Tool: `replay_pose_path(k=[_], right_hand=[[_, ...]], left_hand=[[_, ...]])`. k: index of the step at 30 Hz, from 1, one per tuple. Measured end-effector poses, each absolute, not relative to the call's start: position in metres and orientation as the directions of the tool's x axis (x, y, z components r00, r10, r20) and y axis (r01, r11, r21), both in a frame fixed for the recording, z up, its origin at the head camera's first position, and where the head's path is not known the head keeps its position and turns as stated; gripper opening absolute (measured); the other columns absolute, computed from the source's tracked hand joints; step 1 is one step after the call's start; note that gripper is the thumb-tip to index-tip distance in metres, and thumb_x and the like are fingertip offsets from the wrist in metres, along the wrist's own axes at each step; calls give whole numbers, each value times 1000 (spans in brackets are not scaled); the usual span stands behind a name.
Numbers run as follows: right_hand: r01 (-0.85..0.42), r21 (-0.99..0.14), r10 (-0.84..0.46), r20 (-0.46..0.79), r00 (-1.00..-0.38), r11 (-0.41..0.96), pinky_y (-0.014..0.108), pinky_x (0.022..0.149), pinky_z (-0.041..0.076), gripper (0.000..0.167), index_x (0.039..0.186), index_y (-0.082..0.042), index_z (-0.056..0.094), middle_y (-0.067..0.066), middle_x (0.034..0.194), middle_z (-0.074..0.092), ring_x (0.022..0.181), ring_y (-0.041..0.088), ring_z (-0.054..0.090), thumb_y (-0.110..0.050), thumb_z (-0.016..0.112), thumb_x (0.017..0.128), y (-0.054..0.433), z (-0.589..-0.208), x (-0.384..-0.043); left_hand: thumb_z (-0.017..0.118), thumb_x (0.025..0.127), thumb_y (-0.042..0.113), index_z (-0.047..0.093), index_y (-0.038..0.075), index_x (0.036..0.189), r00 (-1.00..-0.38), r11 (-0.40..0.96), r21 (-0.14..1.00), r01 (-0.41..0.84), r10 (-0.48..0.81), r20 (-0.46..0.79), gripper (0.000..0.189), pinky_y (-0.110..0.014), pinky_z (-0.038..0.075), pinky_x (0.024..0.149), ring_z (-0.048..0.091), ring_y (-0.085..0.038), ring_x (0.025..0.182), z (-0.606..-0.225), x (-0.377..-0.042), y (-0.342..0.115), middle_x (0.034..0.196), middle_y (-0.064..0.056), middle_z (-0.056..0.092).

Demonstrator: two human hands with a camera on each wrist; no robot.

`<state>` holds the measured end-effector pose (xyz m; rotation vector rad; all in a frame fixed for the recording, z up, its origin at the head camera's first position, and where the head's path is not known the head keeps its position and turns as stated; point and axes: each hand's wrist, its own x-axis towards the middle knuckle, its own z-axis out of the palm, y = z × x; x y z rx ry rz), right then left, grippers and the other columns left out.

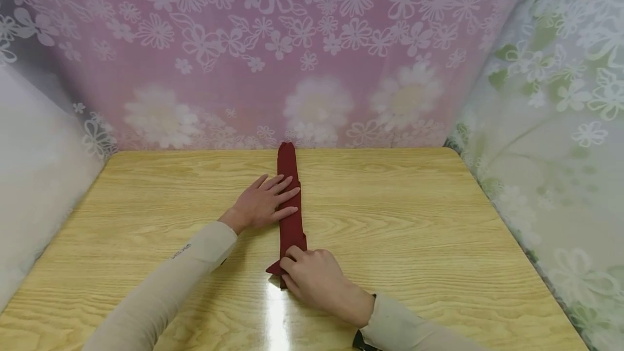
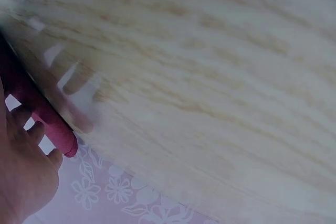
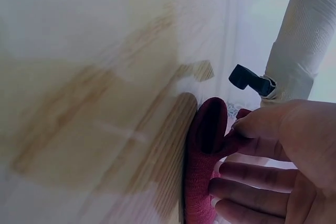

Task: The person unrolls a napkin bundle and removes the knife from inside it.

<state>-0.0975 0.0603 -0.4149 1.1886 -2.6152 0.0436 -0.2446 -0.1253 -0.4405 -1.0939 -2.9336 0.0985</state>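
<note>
A dark red cloth (image 1: 291,229) lies folded into a long narrow strip, running from the table's far edge toward me. My left hand (image 1: 260,203) rests on its middle from the left, fingers straight and spread across the fabric. At the near end my right hand (image 1: 317,280) pinches the cloth between thumb and curled forefinger, with a small corner poking out to the left. The right wrist view shows the end of the cloth (image 3: 198,187) as an open rounded fold, a flap of it gripped by the thumb and forefinger. Seen from the left wrist, the cloth (image 2: 55,127) passes beyond the fingers.
Beneath everything is a wood-grain table (image 1: 390,221) with a glossy surface. A pink flowered curtain (image 1: 234,69) hangs at its far edge, and a pale flowered curtain (image 1: 560,177) borders the right side. A small black device (image 3: 252,81) is strapped at the left sleeve.
</note>
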Motion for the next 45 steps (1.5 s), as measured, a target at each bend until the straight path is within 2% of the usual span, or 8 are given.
replay_pose_path(k=[17,24,29,35,42,45], right_hand=[[-747,10,-729,228,-646,665,22,49,47,13,94,-19,71,-5,89,60,59,6,58,-30,68,88,64,-414,-98],[-727,-87,-699,216,-681,681,24,54,50,11,94,-19,69,-7,92,62,67,7,62,-28,64,90,70,-412,-97],[-715,-155,-671,258,-695,681,25,56,50,7,92,-20,67,-9,94,64,74,6,64,-26,64,88,78,-410,-96],[-704,-147,-634,337,-696,695,24,52,47,6,87,-21,66,-12,86,64,64,3,59,-26,67,85,91,-405,-96],[-637,-164,-569,325,-756,753,22,47,40,14,74,-25,59,-15,71,56,53,2,46,-28,70,81,107,-398,-96],[-600,-161,-534,319,-783,783,23,47,41,13,73,-25,60,-16,67,55,53,3,48,-30,71,80,114,-399,-95]], left_hand=[[20,99,59,25,28,153,-755,752,-59,656,653,-61,62,-48,9,114,15,-19,143,-441,-244,-123,157,0,18],[20,100,59,24,28,153,-761,762,-29,647,644,-71,61,-48,8,114,13,-19,144,-443,-244,-122,158,0,17],[20,99,59,24,29,153,-765,766,-22,643,641,-66,61,-49,9,114,13,-19,144,-443,-244,-123,158,1,16],[19,99,60,23,30,153,-768,769,-22,639,636,-67,62,-49,9,114,11,-18,144,-442,-245,-123,158,2,15],[20,99,59,24,29,153,-764,765,-5,644,643,-62,61,-49,9,114,12,-19,144,-440,-245,-123,158,2,16],[21,99,59,25,29,152,-763,764,4,645,644,-62,61,-49,9,114,12,-19,144,-441,-245,-124,158,1,16]])
